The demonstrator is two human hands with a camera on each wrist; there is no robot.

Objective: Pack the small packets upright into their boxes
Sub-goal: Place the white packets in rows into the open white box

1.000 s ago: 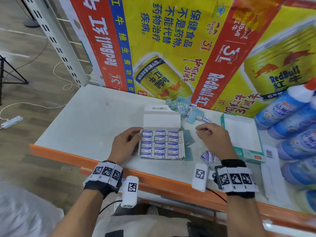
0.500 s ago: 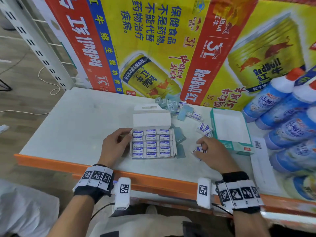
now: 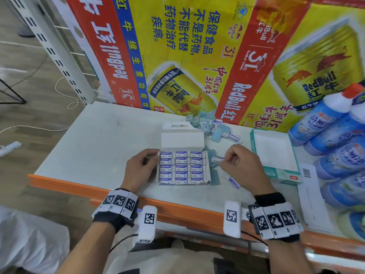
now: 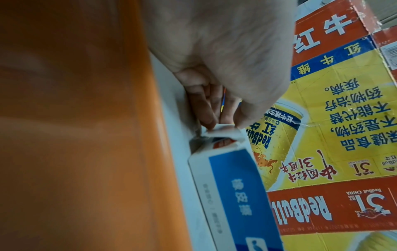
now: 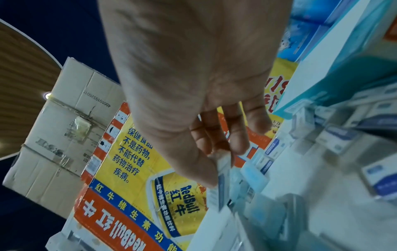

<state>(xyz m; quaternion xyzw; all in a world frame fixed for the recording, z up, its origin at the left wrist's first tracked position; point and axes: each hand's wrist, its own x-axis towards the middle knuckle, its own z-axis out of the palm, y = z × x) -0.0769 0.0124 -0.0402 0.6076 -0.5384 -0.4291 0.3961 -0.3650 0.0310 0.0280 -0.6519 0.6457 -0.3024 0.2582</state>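
While the left hand [image 3: 141, 168] rests on the desk [image 3: 102, 147] at the left side of the white box [image 3: 182, 167], its fingers [image 4: 204, 108] are curled and pinch the box's torn upper-left corner flap. Inside the box, small packets [image 3: 181, 154] stand packed in three columns, and the blue word "ERASER" can be read on their top faces. On the box's outer side, seen from the left wrist, there is a blue band with white Chinese characters. The box lid [image 3: 182, 139] stands open toward the back. The right hand [image 3: 242, 165] is just to the right of the box, and its thumb and fingers [image 5: 238, 135] are closed on one small packet [image 3: 217, 159], which lies sideways between them, close to the box's right wall. One loose packet [image 3: 233, 182] lies on the desk below this hand, and more packets [image 3: 215, 127] are heaped near the back. Behind them leans a big carton [image 3: 197, 56] printed "RedBull" and "RedBull CHINA", with yellow cans and Chinese writing, all upside down. A teal-edged box [image 3: 273, 172] stands open at the right, beside blue bottles [image 3: 320, 119] with white necks.
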